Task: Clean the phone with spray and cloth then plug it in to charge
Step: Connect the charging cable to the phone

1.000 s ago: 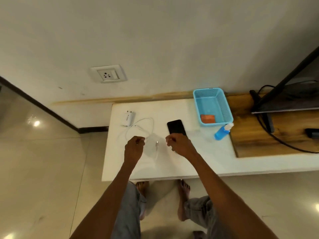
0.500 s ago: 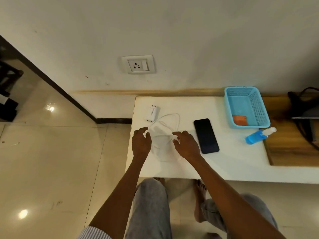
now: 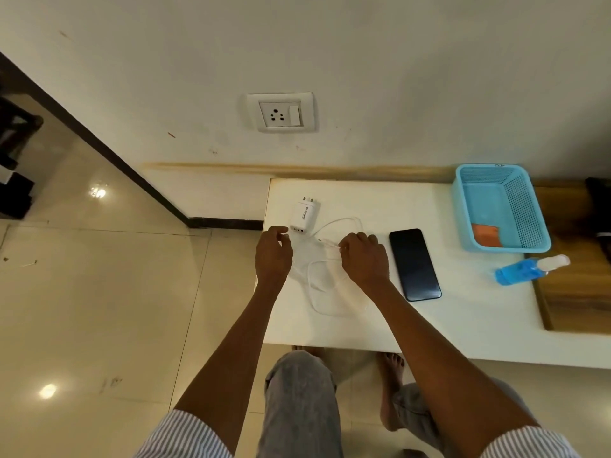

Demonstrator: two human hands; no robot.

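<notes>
**Both hands at the charging cable, phone lying free**

Currently the right hand (image 3: 363,259) is pinching a white cable (image 3: 325,289) near its end at frame centre, fingers curled around the cord. Left hand (image 3: 272,256) is hovering just left of it with fingers loosely curled; whether it is touching the cable cannot be told. Cable is lying in loose loops on the white surface (image 3: 463,312). White charger adapter (image 3: 305,215) is lying just above the left hand. Phone (image 3: 415,264) is lying face up, just right of the right hand, untouched. Blue spray bottle (image 3: 525,270) is lying on its side at right, below the blue basket (image 3: 532,223) holding an orange cloth (image 3: 485,235). Wall socket (image 3: 281,112) is sitting upper centre.
</notes>
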